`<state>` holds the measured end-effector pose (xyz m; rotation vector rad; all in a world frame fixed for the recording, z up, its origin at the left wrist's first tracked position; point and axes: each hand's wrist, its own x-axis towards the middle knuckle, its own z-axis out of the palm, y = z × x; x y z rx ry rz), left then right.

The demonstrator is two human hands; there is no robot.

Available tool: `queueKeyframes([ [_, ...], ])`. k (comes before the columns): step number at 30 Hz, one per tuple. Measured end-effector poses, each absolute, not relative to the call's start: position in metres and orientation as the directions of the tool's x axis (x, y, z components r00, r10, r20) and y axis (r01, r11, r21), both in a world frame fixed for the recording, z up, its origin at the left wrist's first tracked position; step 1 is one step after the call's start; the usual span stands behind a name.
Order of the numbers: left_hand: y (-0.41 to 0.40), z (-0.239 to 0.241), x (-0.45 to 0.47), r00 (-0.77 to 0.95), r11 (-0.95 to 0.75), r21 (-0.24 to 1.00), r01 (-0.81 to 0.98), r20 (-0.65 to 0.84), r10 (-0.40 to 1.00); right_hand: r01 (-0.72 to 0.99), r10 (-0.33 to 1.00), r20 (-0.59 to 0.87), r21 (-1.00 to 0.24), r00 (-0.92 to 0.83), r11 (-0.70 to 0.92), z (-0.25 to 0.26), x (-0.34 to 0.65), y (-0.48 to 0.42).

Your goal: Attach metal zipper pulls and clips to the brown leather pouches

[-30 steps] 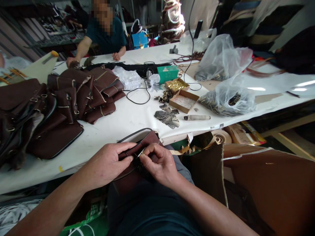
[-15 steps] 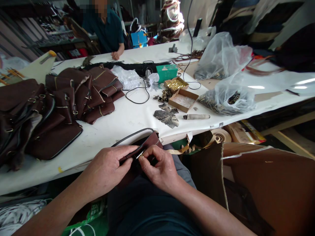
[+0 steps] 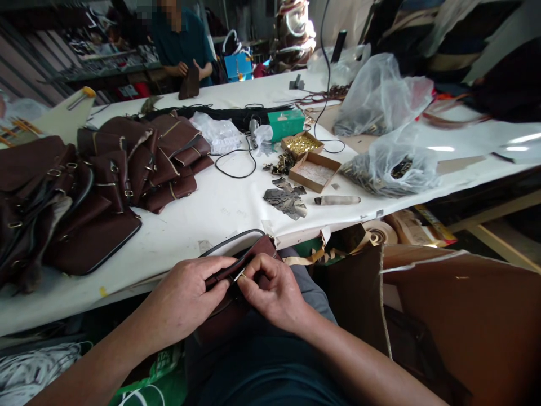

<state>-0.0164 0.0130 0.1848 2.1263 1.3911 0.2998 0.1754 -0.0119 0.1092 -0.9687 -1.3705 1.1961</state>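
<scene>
Brown bag point(image 3: 264, 248) on our lap point(image 3: 313, 296) beside the counter point(image 3: 230, 197), our left grip point(image 3: 188, 293) pinches its edge, our right grip point(image 3: 274, 290) a pale strip point(image 3: 239, 274); we seem to be working the strip there, next needing a steady left hold.

We see strong, cool light on the white table point(image 3: 236, 197), with hard streaks of glare at its right end and a burnt-out glow along the bundle point(image 3: 291, 34) at the back, while the space under the table and the lower part of the bag point(image 3: 264, 246) lie in deep shadow. We find the table's middle fairly crisp, but the shelves point(image 3: 122, 61) at upper left look soft, the box point(image 3: 477, 310) stretches and darkens toward the lower right corner, and coarse pixel blocks cover the other person's point(image 3: 181, 48) head.
</scene>
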Motion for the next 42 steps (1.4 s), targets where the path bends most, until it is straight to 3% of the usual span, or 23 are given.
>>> queueKeyframes([
  [5,0.01,0.185,-0.016,0.44,-0.34,0.556,0.758,-0.052,0.896,-0.089,0.973,0.177,-0.982,-0.147,0.165,0.11,0.176,-0.011],
  [14,0.009,0.186,-0.019,0.48,-0.388,0.516,0.764,-0.052,0.876,-0.035,0.939,0.226,-0.974,-0.26,0.225,0.111,0.184,-0.005],
  [24,0.009,0.185,-0.019,0.493,-0.42,0.506,0.754,-0.013,0.87,-0.09,0.885,0.283,-0.959,-0.37,0.269,0.112,0.191,-0.001],
  [30,0.009,0.188,-0.018,0.511,-0.432,0.519,0.737,-0.01,0.859,-0.024,0.856,0.364,-0.924,-0.366,0.382,0.111,0.196,0.0],
  [42,0.008,0.187,-0.019,0.549,-0.472,0.486,0.736,-0.02,0.836,-0.013,0.808,0.419,-0.89,-0.414,0.455,0.112,0.197,0.001],
])
